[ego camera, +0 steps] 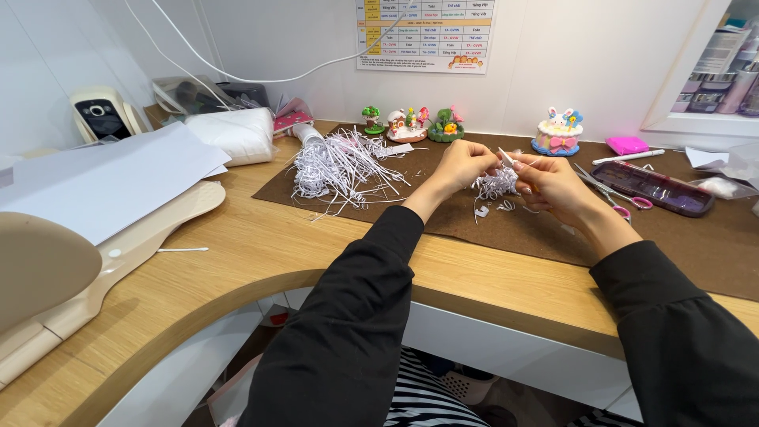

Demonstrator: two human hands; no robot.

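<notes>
My left hand (461,167) and my right hand (553,183) meet above the brown mat (443,213), both pinching a thin white paper strip (508,159). A small clump of curled white paper strips (495,187) hangs between the hands, just over the mat. Both arms wear black sleeves. A larger loose pile of white paper strips (340,168) lies on the mat to the left of my left hand. A few small curled scraps (506,206) rest on the mat under the hands.
Pink-handled scissors (613,194) and a purple tray (652,188) lie right of my right hand. Small clay figurines (411,125) and a cake-shaped ornament (558,133) line the wall. White sheets (103,178) and a beige board (118,253) fill the left desk.
</notes>
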